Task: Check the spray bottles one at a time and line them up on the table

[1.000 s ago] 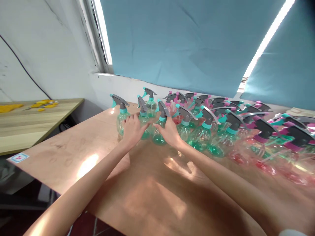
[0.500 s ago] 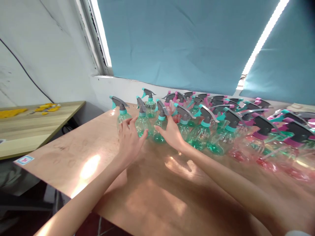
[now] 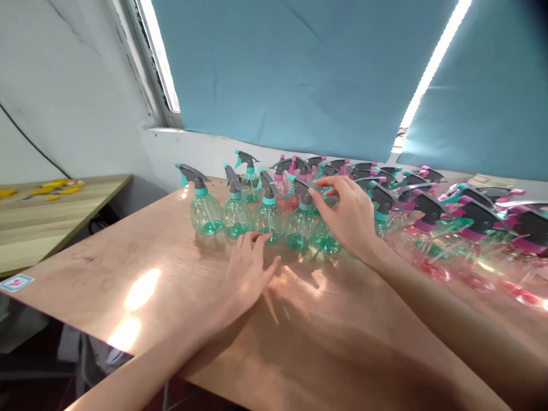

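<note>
My right hand (image 3: 349, 214) is curled around the top of a green spray bottle (image 3: 327, 241) in the front row, hiding most of its spray head. Its thumb is close to the dark lever of the neighbouring spray bottle (image 3: 301, 225). Low in front of the row, my left hand (image 3: 250, 265) has its fingers apart and holds nothing; the fingertips come near the base of another green spray bottle (image 3: 269, 220). Two more clear green bottles, one at the left end (image 3: 205, 211) and one beside it (image 3: 236, 214), stand upright with some green liquid inside.
Several pink-collared spray bottles (image 3: 428, 211) crowd the right side and back of the wooden table (image 3: 171, 297). A blue curtain (image 3: 291, 85) hangs behind. On a second table (image 3: 25, 228) at left lie yellow pieces (image 3: 55, 185). A sticker (image 3: 17, 282) marks the left corner.
My right hand has moved right along the row to another bottle. My left hand has left the left-hand bottles and dropped lower. The view has shifted slightly right.
</note>
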Demonstrator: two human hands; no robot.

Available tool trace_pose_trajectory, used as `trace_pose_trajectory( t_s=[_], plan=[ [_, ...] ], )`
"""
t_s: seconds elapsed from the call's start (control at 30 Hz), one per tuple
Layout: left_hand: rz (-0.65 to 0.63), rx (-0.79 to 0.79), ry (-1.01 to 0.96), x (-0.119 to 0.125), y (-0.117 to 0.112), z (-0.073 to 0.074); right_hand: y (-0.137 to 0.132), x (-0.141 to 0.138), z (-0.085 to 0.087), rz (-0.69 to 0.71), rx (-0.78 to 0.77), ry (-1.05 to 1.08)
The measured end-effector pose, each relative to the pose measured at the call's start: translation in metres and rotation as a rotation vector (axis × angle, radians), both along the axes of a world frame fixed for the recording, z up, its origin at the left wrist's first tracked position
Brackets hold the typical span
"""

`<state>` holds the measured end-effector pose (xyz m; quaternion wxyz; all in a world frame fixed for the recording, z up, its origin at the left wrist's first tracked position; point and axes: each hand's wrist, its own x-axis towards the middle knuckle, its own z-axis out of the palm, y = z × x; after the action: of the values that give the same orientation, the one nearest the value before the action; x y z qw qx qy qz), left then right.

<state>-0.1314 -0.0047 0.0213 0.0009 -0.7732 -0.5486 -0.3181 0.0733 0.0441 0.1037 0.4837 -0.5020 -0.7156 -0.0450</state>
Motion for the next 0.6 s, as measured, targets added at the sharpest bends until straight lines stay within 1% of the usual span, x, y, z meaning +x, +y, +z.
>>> trace_pose_trajectory(
  t_s=[0.03, 0.07, 0.1, 0.23, 0.33, 0.47, 0.6],
  plan=[
    [-0.027, -0.023, -0.001, 0.004, -0.003, -0.002, 0.006, 0.001, 0.005, -0.090, 0.012, -0.074],
    [-0.055, -0.045, -0.001, 0.008, -0.006, -0.003, 0.012, 0.001, 0.009, -0.148, -0.010, -0.136],
    [-0.080, -0.064, -0.001, 0.012, -0.010, -0.005, 0.018, 0.000, 0.012, -0.172, -0.051, -0.190],
    [-0.129, -0.128, -0.003, 0.020, -0.024, -0.009, 0.037, -0.008, 0.010, -0.151, -0.127, -0.257],
    [-0.138, -0.165, -0.011, 0.022, -0.029, -0.010, 0.043, -0.011, 0.008, -0.134, -0.174, -0.305],
    [-0.134, -0.199, -0.044, 0.023, -0.028, -0.008, 0.038, -0.007, 0.013, -0.116, -0.219, -0.342],
    [-0.119, -0.209, -0.091, 0.027, -0.022, -0.006, 0.018, 0.003, 0.018, -0.074, -0.250, -0.340]
  ],
)
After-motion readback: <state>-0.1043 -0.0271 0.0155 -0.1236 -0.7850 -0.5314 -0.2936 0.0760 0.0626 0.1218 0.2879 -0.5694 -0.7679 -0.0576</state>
